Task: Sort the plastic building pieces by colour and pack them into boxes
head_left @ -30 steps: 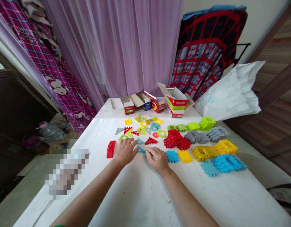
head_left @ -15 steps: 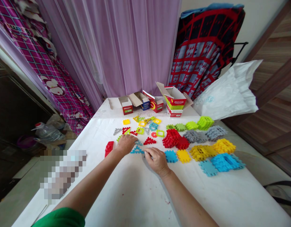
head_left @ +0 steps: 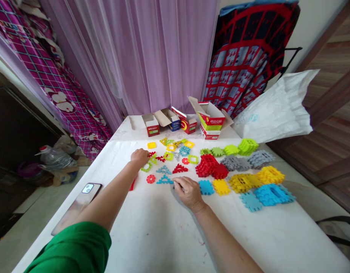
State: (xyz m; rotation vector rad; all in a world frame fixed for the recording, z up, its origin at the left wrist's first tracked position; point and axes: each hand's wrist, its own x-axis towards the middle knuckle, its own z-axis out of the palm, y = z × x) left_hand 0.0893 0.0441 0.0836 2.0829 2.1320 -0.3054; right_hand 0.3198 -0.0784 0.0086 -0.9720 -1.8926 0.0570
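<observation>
Two hands hover over a scatter of small plastic building pieces on the white table point(head_left: 163, 235). The left hand point(head_left: 140, 156) is stretched far out, palm down, fingers curled onto the red pieces point(head_left: 152, 154) at the left side of the scatter. The knuckles hide whether anything is pinched under there, so I cannot tell. The right hand point(head_left: 189, 192) sits closer in, resting on the cloth, fingers bunched together with the tips just beside the blue triangle point(head_left: 164, 180). Touching it or a hair short is too close to call, and I cannot tell if something small is nipped between those tips. That triangle lies flat, sky blue, open in the middle, with little teeth along every edge. A second blue triangle point(head_left: 163, 170) sits just behind it, a red disc point(head_left: 150, 178) to its left and a red triangle point(head_left: 180, 169) off to the right. By the look of it, this is light, stiff plastic, not fragile, and likely to skate on the cloth if nudged from one side. The best hold, I'd judge, is a pinch across a toothed edge, or a fingertip hooked through the open centre to tip up a corner. Stacks of square pieces point(head_left: 210, 167) stand to the right, open boxes point(head_left: 210, 120) at the far edge, and a phone point(head_left: 77, 207) lies by the left forearm.
</observation>
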